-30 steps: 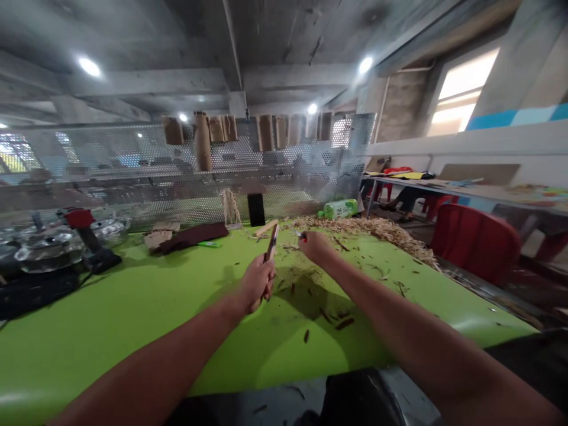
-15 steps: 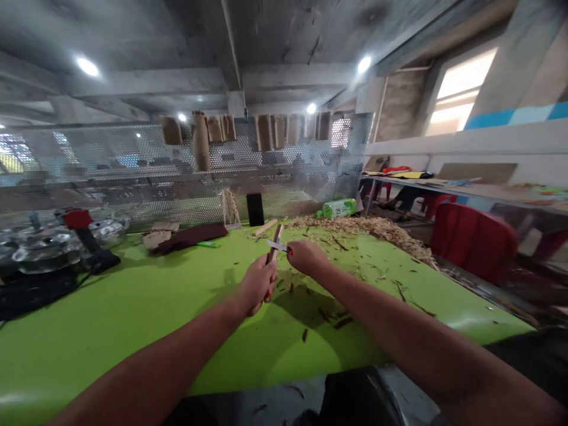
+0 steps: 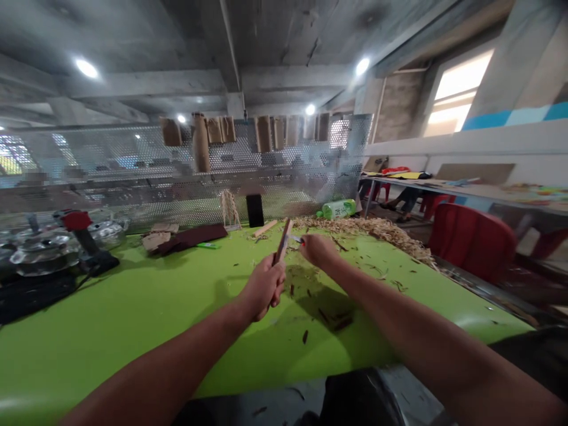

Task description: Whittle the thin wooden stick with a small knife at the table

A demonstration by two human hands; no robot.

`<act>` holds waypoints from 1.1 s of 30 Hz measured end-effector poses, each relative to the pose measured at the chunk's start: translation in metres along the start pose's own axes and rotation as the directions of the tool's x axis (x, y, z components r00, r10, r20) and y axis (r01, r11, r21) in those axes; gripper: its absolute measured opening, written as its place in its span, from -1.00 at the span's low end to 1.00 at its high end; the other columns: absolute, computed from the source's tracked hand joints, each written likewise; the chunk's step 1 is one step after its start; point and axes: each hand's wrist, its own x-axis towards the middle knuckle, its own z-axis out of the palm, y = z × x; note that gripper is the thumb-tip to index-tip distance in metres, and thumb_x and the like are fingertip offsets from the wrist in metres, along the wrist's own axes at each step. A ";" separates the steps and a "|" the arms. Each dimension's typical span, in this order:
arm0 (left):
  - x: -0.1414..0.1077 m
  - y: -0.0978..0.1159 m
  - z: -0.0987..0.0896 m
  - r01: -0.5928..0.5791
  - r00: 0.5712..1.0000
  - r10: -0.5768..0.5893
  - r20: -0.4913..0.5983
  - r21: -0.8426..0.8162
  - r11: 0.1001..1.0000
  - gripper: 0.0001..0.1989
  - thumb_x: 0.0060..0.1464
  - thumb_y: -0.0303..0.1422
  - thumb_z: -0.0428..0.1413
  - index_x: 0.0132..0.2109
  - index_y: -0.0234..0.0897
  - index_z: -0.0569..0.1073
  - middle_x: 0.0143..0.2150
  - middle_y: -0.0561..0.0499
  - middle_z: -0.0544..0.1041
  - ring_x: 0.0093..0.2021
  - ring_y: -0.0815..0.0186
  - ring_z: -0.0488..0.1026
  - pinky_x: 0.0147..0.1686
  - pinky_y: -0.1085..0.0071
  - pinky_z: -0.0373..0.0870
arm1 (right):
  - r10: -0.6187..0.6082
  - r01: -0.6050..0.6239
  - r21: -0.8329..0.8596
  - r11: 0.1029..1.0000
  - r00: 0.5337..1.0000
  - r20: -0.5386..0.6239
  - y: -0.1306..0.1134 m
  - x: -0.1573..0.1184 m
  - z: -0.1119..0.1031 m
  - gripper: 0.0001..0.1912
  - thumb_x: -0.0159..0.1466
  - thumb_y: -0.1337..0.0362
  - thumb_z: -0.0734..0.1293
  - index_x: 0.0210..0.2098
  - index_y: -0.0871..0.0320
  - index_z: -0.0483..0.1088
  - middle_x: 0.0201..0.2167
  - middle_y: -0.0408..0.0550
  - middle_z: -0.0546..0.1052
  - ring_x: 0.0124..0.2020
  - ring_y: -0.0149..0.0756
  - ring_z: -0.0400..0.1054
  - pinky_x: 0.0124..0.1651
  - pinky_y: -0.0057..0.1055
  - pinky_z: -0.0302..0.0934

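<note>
Both hands work just above the table. The left hand (image 3: 265, 288) is closed in a fist around a slim wooden stick (image 3: 283, 241), with the upper part tilted up clear of the fingers, a grip that seems to leave that end free for the blade. The right hand (image 3: 318, 249) pinches a small knife (image 3: 295, 239), its thin metal blade pointing left at the stick. Whether the two touch is hard to tell. The fingers hide most of the knife's handle, and only a speck of red shows.

A long green tabletop (image 3: 133, 322) spreads below the hands, under a concrete ceiling (image 3: 284, 35) with four round lamps. A perforated metal screen (image 3: 110, 160) runs along the far edge, with about nine brown hanging pieces (image 3: 264, 134) in a row; their material is unclear at this distance. One red chair (image 3: 473, 242) stands right of the table.

Wood shavings (image 3: 364, 228) lie banked along the far right, away from the hands, with loose chips scattered nearer. On the far edge are one green bottle (image 3: 338, 208) on its side, one upright black slab (image 3: 255, 210), one pale woven wooden piece (image 3: 229, 210), one loose wooden stick (image 3: 265, 228) and one dark cloth (image 3: 190, 235). At far left stands one red-topped tool (image 3: 75, 220).
</note>
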 end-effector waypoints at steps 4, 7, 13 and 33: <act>0.006 0.002 -0.005 -0.054 0.995 0.046 -0.089 -0.090 0.994 -0.71 0.23 -0.32 -0.03 0.08 -0.24 0.27 -0.52 0.22 0.20 -0.71 0.55 0.03 -0.77 0.60 0.02 | 0.039 -0.046 0.136 0.990 0.998 0.059 -0.006 0.003 0.009 -0.63 0.26 0.30 0.15 -0.13 0.26 0.54 -0.28 0.19 0.60 -0.29 -0.22 0.48 -0.35 -0.45 0.15; 0.012 -0.001 -0.012 -0.046 0.992 0.030 -0.124 -0.131 0.990 -0.70 0.21 -0.31 -0.01 0.08 -0.22 0.27 -0.52 0.23 0.20 -0.71 0.55 0.05 -0.75 0.59 0.04 | 0.080 -0.086 0.204 0.975 0.996 0.038 -0.004 0.003 0.010 -0.64 0.25 0.30 0.15 -0.17 0.26 0.54 -0.34 0.12 0.60 -0.37 -0.26 0.44 -0.44 -0.46 0.05; 0.016 -0.004 -0.014 -0.038 0.993 0.035 -0.116 -0.031 0.999 -0.85 0.24 -0.29 -0.04 -0.09 -0.24 0.28 -0.53 0.23 0.23 -0.72 0.54 0.06 -0.76 0.58 0.07 | -0.196 0.199 0.076 0.977 0.979 -0.056 -0.031 -0.026 0.002 -0.66 0.27 0.20 0.16 -0.23 0.16 0.55 -0.32 0.07 0.61 -0.36 -0.28 0.41 -0.35 -0.45 0.07; 0.006 -0.003 -0.008 -0.004 0.995 0.000 -0.096 -0.042 0.999 -0.71 0.26 -0.29 -0.04 0.08 -0.27 0.27 -0.52 0.21 0.23 -0.70 0.53 0.05 -0.76 0.59 0.06 | 0.146 -0.126 0.195 0.973 0.985 -0.090 0.019 0.006 -0.004 -0.59 0.28 0.26 0.13 -0.08 0.23 0.54 -0.27 0.13 0.59 -0.30 -0.20 0.44 -0.32 -0.44 0.12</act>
